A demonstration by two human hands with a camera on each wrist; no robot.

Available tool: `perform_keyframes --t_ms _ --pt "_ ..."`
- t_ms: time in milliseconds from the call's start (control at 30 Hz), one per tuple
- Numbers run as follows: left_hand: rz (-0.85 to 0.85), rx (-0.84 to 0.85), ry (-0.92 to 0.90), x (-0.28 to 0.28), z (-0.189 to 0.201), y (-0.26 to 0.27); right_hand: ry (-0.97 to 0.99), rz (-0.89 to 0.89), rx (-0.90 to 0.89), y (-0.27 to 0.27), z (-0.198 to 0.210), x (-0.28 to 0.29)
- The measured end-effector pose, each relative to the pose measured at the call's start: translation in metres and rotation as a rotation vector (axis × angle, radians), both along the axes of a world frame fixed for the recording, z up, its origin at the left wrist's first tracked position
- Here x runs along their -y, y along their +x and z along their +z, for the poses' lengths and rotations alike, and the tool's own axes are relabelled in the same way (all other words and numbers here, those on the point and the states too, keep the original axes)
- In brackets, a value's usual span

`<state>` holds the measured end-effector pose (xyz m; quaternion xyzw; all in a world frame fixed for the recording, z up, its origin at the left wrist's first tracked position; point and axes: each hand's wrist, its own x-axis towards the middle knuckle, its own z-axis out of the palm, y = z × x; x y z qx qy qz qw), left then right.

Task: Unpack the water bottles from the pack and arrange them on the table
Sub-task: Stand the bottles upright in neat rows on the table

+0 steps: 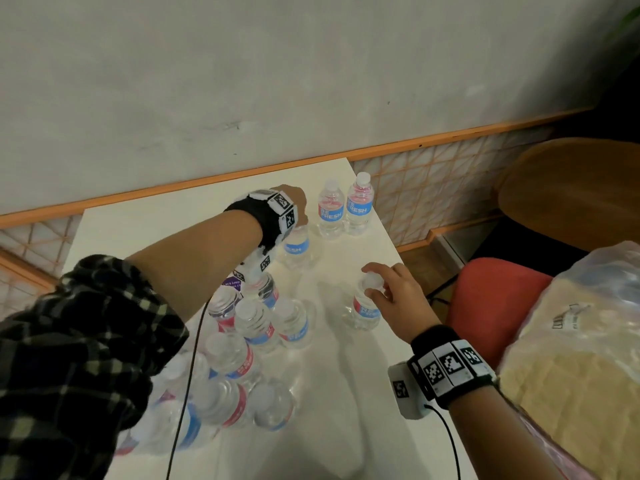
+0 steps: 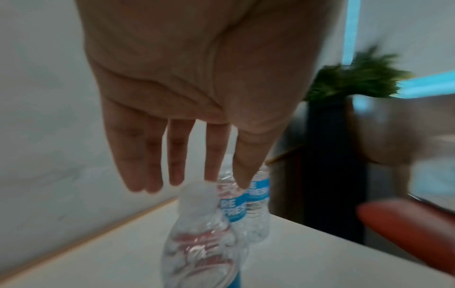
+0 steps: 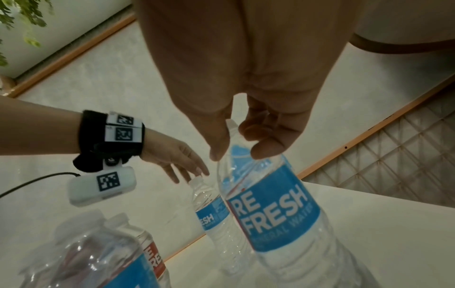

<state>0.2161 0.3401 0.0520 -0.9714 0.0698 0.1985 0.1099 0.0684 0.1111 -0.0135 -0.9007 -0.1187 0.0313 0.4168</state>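
A pack of clear water bottles [image 1: 235, 358] with blue and red labels fills the near left of the white table [image 1: 346, 393]. Two bottles [image 1: 330, 211] [image 1: 360, 206] stand together at the far right corner. My left hand [image 1: 298, 202] hovers with straight fingers [image 2: 177, 155] right over the cap of a third upright bottle [image 1: 297, 247] [image 2: 199, 243]; I cannot tell whether they touch. My right hand [image 1: 391, 289] pinches the cap of a fourth upright bottle [image 1: 365, 311] [image 3: 273, 214] near the table's right edge, base on the table.
A red chair seat [image 1: 491, 299] sits just off the table's right edge, with a wooden seat [image 1: 571, 192] behind it and a plastic bag [image 1: 571, 358] near right. The wall runs along the table's far edge. A black cable [image 1: 187, 375] hangs over the pack.
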Motion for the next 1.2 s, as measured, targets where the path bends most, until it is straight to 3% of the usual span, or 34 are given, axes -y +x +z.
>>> perform_keyframes --t_ms 100,233,300,467,667,900,1200 --pt "-0.135 0.094 -0.143 0.039 0.033 -0.05 0.009 -0.05 -0.003 0.003 0.0 -0.006" --pt "-0.332 -0.165 -0.276 0.074 0.03 -0.089 0.14 -0.182 0.053 -0.016 0.003 -0.01" --pt "-0.405 -0.189 -0.307 0.083 0.023 -0.099 0.126 -0.06 0.078 -0.033 0.007 -0.016" --pt "-0.367 -0.195 -0.326 0.085 0.009 -0.104 -0.045 0.541 -0.046 -0.075 0.022 -0.056" --pt "-0.237 -0.119 -0.416 0.078 0.012 -0.1 -0.366 0.773 -0.159 -0.103 0.02 -0.104" --pt "-0.012 -0.02 -0.448 0.044 0.002 -0.09 -0.209 0.618 -0.124 -0.095 0.02 -0.088" --pt "0.115 0.03 -0.302 0.003 0.014 -0.06 -0.144 0.166 -0.09 -0.034 0.013 -0.016"
